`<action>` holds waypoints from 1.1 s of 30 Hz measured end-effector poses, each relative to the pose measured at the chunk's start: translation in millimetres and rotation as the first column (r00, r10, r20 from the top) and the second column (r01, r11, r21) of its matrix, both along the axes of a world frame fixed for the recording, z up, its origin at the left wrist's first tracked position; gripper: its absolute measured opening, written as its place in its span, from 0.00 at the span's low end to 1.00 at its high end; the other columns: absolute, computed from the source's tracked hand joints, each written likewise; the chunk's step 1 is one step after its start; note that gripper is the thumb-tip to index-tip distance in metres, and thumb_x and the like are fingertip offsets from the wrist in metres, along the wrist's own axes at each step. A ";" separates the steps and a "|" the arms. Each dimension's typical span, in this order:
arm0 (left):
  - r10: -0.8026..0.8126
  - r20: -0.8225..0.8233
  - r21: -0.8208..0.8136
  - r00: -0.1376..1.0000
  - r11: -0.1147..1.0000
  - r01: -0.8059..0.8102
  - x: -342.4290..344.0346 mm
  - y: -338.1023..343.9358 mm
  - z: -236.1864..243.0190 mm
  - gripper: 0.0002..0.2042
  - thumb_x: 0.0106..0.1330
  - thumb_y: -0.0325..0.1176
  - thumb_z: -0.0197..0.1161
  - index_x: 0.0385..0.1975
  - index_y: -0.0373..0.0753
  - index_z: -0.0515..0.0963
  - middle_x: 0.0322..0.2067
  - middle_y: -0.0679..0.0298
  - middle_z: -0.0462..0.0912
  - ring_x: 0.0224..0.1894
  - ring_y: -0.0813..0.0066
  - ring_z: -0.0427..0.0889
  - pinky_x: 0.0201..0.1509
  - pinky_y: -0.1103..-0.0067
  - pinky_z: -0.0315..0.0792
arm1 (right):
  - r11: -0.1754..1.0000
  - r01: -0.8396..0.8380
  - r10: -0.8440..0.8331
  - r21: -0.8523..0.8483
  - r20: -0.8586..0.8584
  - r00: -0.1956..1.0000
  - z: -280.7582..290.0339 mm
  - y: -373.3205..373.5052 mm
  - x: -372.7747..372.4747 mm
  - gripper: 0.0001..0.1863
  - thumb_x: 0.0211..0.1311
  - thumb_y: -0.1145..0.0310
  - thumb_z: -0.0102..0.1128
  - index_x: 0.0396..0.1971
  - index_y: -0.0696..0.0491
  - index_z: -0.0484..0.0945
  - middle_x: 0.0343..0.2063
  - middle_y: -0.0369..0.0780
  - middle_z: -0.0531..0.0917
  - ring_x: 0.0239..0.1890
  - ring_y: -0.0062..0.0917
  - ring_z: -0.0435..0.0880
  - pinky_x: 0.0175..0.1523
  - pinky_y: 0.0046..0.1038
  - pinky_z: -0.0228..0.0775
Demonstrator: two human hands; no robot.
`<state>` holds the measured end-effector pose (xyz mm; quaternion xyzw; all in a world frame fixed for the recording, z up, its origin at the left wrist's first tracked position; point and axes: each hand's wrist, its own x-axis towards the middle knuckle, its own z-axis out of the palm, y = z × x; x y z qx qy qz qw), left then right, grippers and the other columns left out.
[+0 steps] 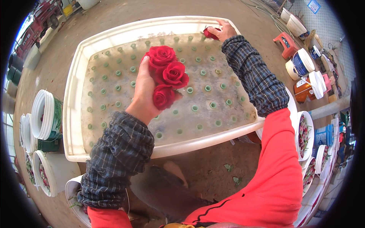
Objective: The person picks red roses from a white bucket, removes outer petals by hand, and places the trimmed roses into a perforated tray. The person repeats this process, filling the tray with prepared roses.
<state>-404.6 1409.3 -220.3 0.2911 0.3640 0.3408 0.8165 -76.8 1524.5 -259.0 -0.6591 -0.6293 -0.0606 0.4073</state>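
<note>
My left hand [146,91] is closed round several red roses [173,74], three blooms showing above the middle of a large white tray [74,102]. Inside the tray are rows of small pale-green tube holders [203,72] set in a cloudy base. My right hand [225,30] reaches to the tray's far right corner, its fingers on a single red rose [209,33]; the lower part of that rose is hidden.
White buckets [49,171] stand left and right, some holding rosebuds [304,135]. A red stool [285,45], more buckets [304,64] and hoses lie to the right. A red vehicle [42,17] stands at the back left. The concrete floor [114,13] surrounds the tray.
</note>
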 end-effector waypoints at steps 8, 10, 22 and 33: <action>-0.225 -0.002 0.033 0.974 0.974 0.225 1.0 -1.4 -6.0 0.34 0.64 0.67 0.31 0.52 0.45 0.69 0.41 0.61 0.79 0.37 0.66 0.82 0.24 0.65 0.77 | 0.510 -0.809 0.621 -0.294 -0.525 0.582 43.2 -76.2 -115.1 0.22 0.58 0.56 0.61 0.44 0.58 0.78 0.35 0.37 0.83 0.36 0.18 0.79 0.44 0.22 0.71; -0.200 -0.011 0.033 0.980 0.979 0.200 1.0 -2.1 -6.3 0.35 0.64 0.67 0.31 0.52 0.43 0.69 0.40 0.61 0.79 0.37 0.66 0.82 0.22 0.66 0.76 | 0.443 -0.829 0.688 -0.342 -0.463 0.559 48.2 -92.7 -131.0 0.21 0.58 0.58 0.61 0.45 0.58 0.78 0.37 0.38 0.82 0.39 0.19 0.78 0.47 0.23 0.70; 0.101 -0.104 -0.046 0.990 0.993 -0.106 1.2 -1.4 -3.5 0.28 0.68 0.60 0.36 0.52 0.42 0.66 0.42 0.57 0.78 0.41 0.61 0.81 0.29 0.69 0.76 | 0.946 -0.321 0.288 0.044 -0.567 0.772 14.8 -19.1 -48.7 0.22 0.57 0.57 0.63 0.42 0.62 0.79 0.31 0.42 0.84 0.33 0.20 0.82 0.39 0.22 0.75; -0.008 -0.024 -0.035 1.000 0.999 0.007 -1.4 0.2 -6.8 0.25 0.68 0.58 0.38 0.51 0.44 0.66 0.46 0.60 0.73 0.42 0.61 0.80 0.34 0.65 0.77 | 0.993 -0.026 0.013 -0.113 -0.111 0.994 -8.0 5.5 -39.3 0.23 0.57 0.52 0.60 0.41 0.57 0.81 0.32 0.48 0.84 0.35 0.33 0.84 0.42 0.30 0.74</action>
